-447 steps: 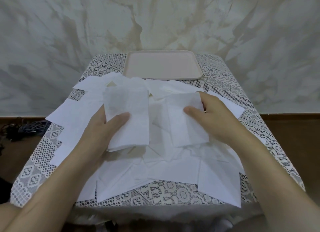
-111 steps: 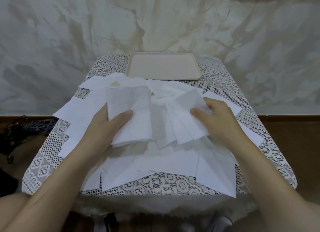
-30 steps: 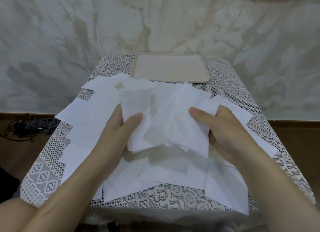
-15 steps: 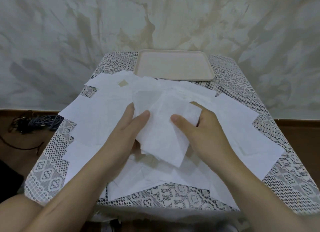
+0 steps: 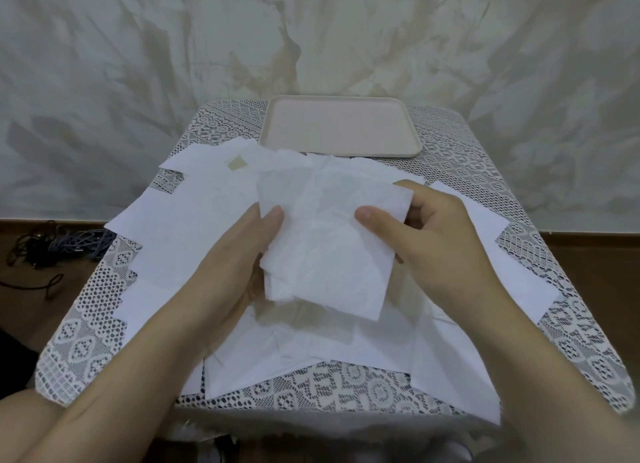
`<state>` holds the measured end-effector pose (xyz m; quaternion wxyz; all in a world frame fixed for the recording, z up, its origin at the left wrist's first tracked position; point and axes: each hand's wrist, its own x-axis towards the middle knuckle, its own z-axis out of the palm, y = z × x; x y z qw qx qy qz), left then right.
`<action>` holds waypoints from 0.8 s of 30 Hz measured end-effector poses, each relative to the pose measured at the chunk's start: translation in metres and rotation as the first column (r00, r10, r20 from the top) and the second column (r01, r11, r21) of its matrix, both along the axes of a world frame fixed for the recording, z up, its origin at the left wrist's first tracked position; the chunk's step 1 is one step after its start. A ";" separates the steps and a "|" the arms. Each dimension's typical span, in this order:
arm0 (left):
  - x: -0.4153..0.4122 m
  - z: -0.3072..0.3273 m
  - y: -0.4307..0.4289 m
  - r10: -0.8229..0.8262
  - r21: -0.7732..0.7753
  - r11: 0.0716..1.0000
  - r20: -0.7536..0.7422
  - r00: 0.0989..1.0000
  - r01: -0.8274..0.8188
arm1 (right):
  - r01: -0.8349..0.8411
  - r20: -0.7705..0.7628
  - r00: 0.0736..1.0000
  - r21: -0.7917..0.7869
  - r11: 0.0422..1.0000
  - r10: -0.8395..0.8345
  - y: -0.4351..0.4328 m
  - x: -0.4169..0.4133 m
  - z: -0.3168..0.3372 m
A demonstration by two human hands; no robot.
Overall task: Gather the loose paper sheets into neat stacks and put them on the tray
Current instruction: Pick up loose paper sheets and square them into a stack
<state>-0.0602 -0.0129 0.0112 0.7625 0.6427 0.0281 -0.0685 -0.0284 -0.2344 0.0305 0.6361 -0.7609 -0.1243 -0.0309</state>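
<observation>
Left hand (image 5: pixel 235 255) and right hand (image 5: pixel 440 248) grip the paper stack (image 5: pixel 325 248) by opposite side edges | I see loose sheets (image 5: pixel 173 227) overhanging the table (image 5: pixel 86 341) at its near edge; tray (image 5: pixel 341 100) just beyond them

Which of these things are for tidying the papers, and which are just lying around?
For the job: held stack, gripped by left hand and right hand; loose sheets; tray.
Just lying about: lace tablecloth; cables on the floor.
</observation>
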 end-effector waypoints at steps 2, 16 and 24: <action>-0.002 0.000 0.000 -0.037 0.042 0.998 0.025 0.999 0.036 | -0.045 -0.029 0.999 -0.025 0.999 0.045 -0.001 0.001 0.002; -0.002 -0.002 -0.004 -0.146 -0.005 0.989 -0.010 0.989 0.146 | -0.038 -0.039 0.999 -0.071 0.997 0.035 0.001 0.007 0.002; 0.000 -0.007 -0.004 -0.084 0.014 0.996 -0.007 0.996 0.084 | -0.038 -0.152 0.988 -0.063 0.997 0.028 0.001 0.005 -0.002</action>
